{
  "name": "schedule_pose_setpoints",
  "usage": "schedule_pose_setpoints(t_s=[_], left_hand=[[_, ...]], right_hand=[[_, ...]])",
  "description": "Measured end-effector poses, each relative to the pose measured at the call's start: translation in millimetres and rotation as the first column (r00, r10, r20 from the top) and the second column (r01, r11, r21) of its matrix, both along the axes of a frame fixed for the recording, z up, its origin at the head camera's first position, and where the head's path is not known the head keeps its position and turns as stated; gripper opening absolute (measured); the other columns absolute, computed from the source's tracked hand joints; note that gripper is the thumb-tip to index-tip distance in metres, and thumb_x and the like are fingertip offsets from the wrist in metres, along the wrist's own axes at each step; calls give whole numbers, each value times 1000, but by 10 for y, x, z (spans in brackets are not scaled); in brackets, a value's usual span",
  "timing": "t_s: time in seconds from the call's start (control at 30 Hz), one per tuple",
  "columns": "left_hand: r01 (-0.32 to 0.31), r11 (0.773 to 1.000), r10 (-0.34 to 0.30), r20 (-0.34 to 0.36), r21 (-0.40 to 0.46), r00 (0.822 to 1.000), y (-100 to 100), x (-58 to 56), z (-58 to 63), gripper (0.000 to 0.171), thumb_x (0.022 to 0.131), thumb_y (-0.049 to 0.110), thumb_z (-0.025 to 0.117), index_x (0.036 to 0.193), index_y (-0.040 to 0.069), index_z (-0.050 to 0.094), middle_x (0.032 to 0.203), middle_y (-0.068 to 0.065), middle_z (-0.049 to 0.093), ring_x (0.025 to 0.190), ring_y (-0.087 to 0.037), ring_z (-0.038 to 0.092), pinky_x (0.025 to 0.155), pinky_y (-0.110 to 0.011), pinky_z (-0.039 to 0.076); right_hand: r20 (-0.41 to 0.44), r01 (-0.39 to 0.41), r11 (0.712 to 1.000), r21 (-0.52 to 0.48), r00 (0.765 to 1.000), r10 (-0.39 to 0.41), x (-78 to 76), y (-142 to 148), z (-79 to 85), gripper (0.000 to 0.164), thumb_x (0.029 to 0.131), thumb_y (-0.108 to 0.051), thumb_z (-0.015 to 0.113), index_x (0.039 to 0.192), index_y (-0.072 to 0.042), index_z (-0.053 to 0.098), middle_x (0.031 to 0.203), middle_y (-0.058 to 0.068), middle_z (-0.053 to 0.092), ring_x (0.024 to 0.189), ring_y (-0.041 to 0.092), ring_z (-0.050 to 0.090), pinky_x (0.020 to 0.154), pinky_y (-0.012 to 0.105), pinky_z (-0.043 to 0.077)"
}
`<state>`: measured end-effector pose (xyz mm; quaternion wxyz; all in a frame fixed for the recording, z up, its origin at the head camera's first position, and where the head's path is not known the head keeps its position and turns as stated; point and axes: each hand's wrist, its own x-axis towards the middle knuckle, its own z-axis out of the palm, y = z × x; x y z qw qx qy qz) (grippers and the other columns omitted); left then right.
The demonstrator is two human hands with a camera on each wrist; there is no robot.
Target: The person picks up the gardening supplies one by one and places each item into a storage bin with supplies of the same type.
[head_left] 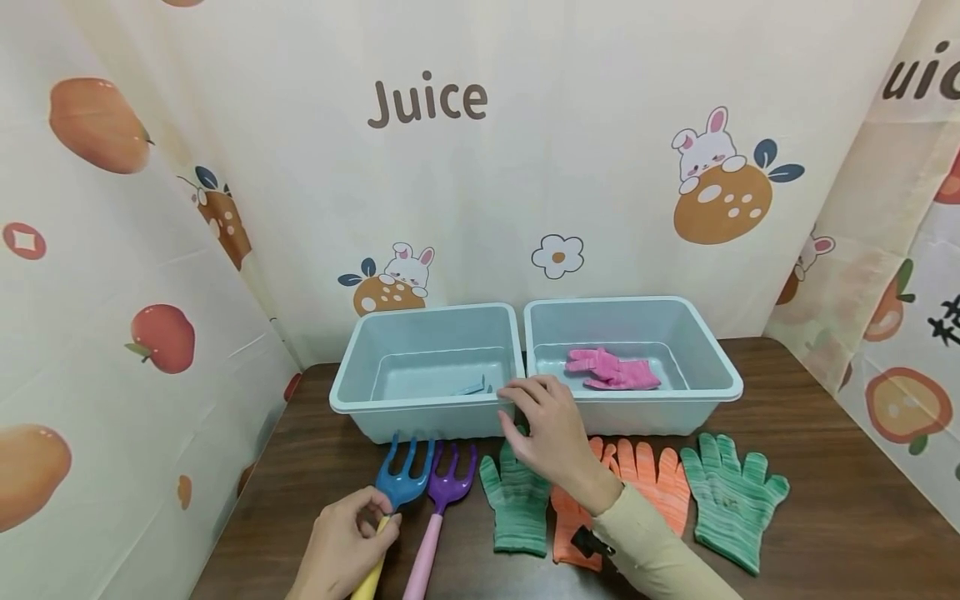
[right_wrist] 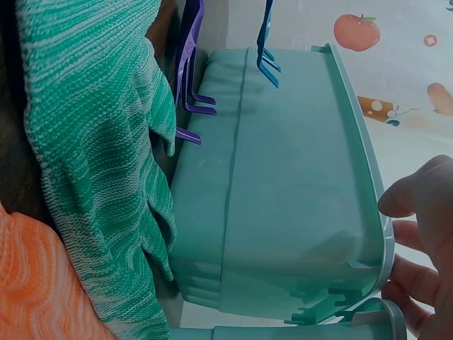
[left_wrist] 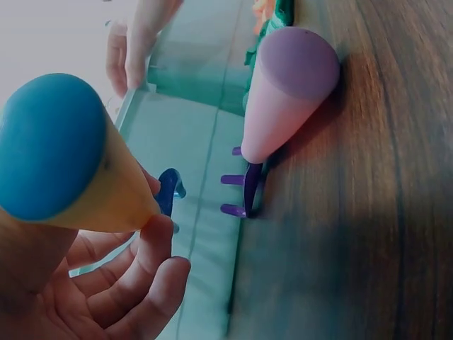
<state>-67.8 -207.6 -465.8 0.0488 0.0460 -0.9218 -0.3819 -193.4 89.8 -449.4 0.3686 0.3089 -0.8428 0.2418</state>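
Observation:
My left hand (head_left: pixel 348 533) pinches a hand fork with blue tines (head_left: pixel 405 475) and a yellow handle (left_wrist: pixel 117 188), near where the two join. In the left wrist view its blue handle end faces the camera. Beside it on the table lies a second hand fork with purple tines (head_left: pixel 452 479) and a pink handle (left_wrist: pixel 287 106). At the front right corner of the left light-blue bin (head_left: pixel 420 406), my right hand (head_left: pixel 551 425) holds the rim, its thumb on the outer side and fingers over the edge in the right wrist view (right_wrist: pixel 425 234).
Pink gloves (head_left: pixel 618 371) lie in the right bin (head_left: pixel 637 396); a small light-blue piece (head_left: pixel 472 387) is in the left one. In front lie a green glove (head_left: pixel 517 508), orange gloves (head_left: pixel 660 483) and another green glove (head_left: pixel 735 500). A printed curtain (head_left: pixel 480 183) stands behind.

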Motion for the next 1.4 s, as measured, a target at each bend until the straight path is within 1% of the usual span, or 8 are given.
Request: schedule_pose_setpoints(t_s=[0.23, 0.43, 0.57, 0.7, 0.9, 1.1, 1.2, 1.4], left_hand=[[24, 999, -24, -5, 24, 1000, 4, 7, 7, 21, 84, 15, 85, 82, 26, 67, 74, 14, 63, 57, -2, 55, 60, -22, 47], [38, 999, -37, -20, 32, 999, -8, 16, 30, 21, 83, 13, 86, 83, 25, 68, 73, 14, 62, 56, -2, 54, 59, -22, 46], [37, 999, -37, -29, 30, 999, -28, 26, 64, 22, 84, 13, 87, 83, 25, 68, 72, 13, 61, 56, -2, 54, 59, -22, 46], [41, 999, -41, -5, 27, 999, -44, 43, 102, 22, 84, 15, 88, 84, 25, 68, 69, 12, 58, 57, -3, 52, 59, -22, 44], [47, 997, -49, 33, 63, 998, -43, 77, 179, 21, 84, 16, 88, 86, 23, 69, 67, 10, 56, 56, -4, 51, 57, -21, 43], [66, 996, -66, -7, 63, 998, -57, 113, 235, 22, 84, 13, 88, 84, 23, 68, 67, 11, 56, 57, -3, 52, 56, -21, 45], [88, 995, -86, -36, 55, 996, -73, 125, 255, 22, 84, 11, 87, 84, 22, 68, 67, 11, 56, 57, -2, 52, 56, -21, 46], [138, 989, -135, -62, 51, 989, -93, 161, 288, 19, 85, 13, 87, 86, 20, 69, 68, 11, 57, 57, -1, 53, 56, -21, 48]], right_hand=[[-1, -6, 1000, -2, 1000, 6, -8, 5, -9, 25, 89, -17, 84, 113, -15, 79, 114, 6, 76, 106, 29, 64, 94, 51, 54], [-46, -14, 1000, -10, 999, 13, -25, 4, -7, 20, 92, -7, 81, 110, -14, 80, 111, 7, 77, 104, 30, 66, 91, 49, 56], [-71, -18, 1000, -10, 997, 18, -35, 6, -8, 19, 91, -6, 81, 109, -14, 81, 109, 6, 77, 103, 30, 66, 88, 48, 56], [-82, -23, 1000, -12, 996, 22, -40, 7, -13, 20, 90, -5, 82, 108, -14, 82, 108, 6, 77, 101, 30, 65, 86, 48, 57], [-89, -26, 1000, -15, 996, 25, -35, 4, -15, 21, 89, -3, 82, 108, -13, 82, 107, 6, 77, 101, 30, 66, 85, 48, 57], [-89, -39, 999, -20, 995, 37, -32, 2, -12, 22, 89, -2, 83, 108, -13, 82, 108, 6, 77, 101, 30, 65, 86, 48, 56], [-85, -38, 999, -22, 996, 36, -35, 4, -18, 21, 89, -3, 83, 108, -13, 82, 108, 6, 77, 101, 30, 65, 87, 48, 56], [-83, -33, 999, -25, 996, 31, -35, 3, -24, 21, 90, -4, 82, 109, -13, 82, 109, 6, 77, 102, 30, 65, 88, 49, 56]])
